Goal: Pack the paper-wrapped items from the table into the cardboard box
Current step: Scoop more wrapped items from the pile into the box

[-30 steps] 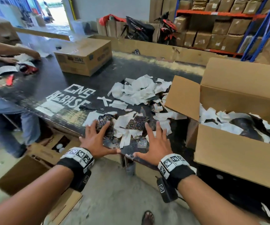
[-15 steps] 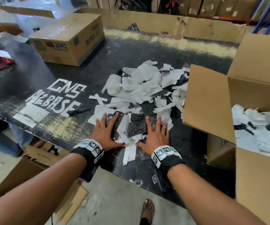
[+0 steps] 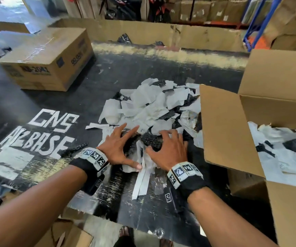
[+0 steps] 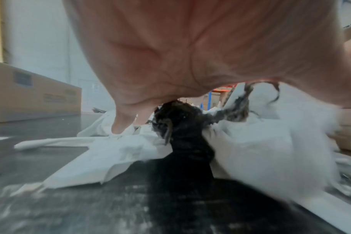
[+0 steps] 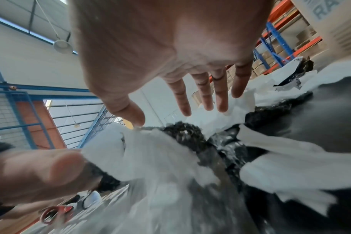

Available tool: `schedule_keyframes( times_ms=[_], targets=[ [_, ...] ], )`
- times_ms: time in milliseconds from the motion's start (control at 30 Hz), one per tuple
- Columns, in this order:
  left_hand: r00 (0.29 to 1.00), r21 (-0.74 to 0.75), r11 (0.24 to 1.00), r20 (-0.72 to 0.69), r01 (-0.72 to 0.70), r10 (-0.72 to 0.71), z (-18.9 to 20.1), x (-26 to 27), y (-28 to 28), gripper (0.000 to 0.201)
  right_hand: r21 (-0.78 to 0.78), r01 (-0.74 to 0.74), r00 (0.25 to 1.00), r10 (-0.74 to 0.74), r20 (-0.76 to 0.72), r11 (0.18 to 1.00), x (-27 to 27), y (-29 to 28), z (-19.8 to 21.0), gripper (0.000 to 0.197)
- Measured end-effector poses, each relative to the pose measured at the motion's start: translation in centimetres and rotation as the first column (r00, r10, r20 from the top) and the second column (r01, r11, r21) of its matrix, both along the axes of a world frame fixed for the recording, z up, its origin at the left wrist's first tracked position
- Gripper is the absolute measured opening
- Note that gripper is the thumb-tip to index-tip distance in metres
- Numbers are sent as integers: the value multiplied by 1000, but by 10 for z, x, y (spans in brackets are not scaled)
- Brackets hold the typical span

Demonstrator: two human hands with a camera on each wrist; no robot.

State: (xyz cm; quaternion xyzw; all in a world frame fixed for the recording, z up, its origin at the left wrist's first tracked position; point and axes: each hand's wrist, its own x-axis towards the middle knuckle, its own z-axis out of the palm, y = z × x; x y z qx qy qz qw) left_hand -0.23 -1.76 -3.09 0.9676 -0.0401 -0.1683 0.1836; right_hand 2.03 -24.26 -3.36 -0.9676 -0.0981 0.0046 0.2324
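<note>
A heap of paper-wrapped items (image 3: 152,107), white paper over dark knobbly pieces, lies mid-table beside the open cardboard box (image 3: 223,132) on the right. More wrapped items (image 3: 286,157) fill that box. A smaller bundle (image 3: 143,148) sits at the heap's near edge between my hands. My left hand (image 3: 120,148) lies on its left side, fingers spread and straight. My right hand (image 3: 170,150) arches over its right side. From the left wrist, my palm (image 4: 190,47) hovers over the bundle (image 4: 260,150). The right wrist view shows my right hand (image 5: 160,55) extended, thumb touching the paper (image 5: 160,158).
A taped closed carton (image 3: 49,57) stands at the table's back left. A low cardboard wall (image 3: 161,32) runs along the far edge. White lettering (image 3: 42,132) marks the black tabletop. Loose paper strips (image 3: 141,182) trail toward the near edge. Open boxes (image 3: 68,234) sit on the floor below.
Both hands went from hovering at the near edge onto the small bundle and slid it forward against the big heap. The right hand's fingers now arch over it.
</note>
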Motion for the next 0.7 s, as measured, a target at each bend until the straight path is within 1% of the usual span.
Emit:
schedule_keyframes(
  times_ms=[67, 133, 200, 267, 333, 400, 433, 533, 633, 700],
  targets=[
    [999, -19, 999, 35, 39, -39, 2, 16, 7, 123, 10, 50, 998, -51, 41, 999, 8, 4, 1, 64],
    [989, -38, 996, 131, 76, -71, 6, 34, 15, 107, 19, 108, 988, -110, 110, 994, 17, 10, 0, 60],
    [971, -60, 993, 226, 99, -83, 12, 54, 23, 98, 38, 174, 970, -178, 167, 984, 27, 15, 1, 56],
    [957, -124, 989, 285, 82, -44, 15, 73, 31, 92, 31, 222, 954, -224, 198, 974, 37, 21, 4, 53],
    [959, -197, 979, 282, 53, 5, 16, 94, 41, 88, 27, 277, 937, -276, 216, 961, 50, 26, 11, 55],
    [968, -232, 973, 249, 17, 43, 13, 116, 50, 91, 38, 331, 916, -331, 226, 943, 64, 29, 17, 59],
    [970, -221, 975, 238, 1, 53, 10, 126, 54, 93, 43, 356, 907, -356, 224, 934, 71, 30, 20, 63],
    [979, -99, 995, 202, -18, 38, -2, 153, 62, 104, 33, 422, 886, -420, 196, 906, 92, 27, 24, 76],
    [992, -67, 998, 124, -21, 29, -13, 180, 62, 123, -5, 462, 881, -459, 118, 887, 115, 23, 24, 89],
    [998, -13, 1000, 62, -16, 17, -15, 198, 58, 132, -22, 484, 874, -482, 52, 875, 134, 19, 20, 98]
  ],
)
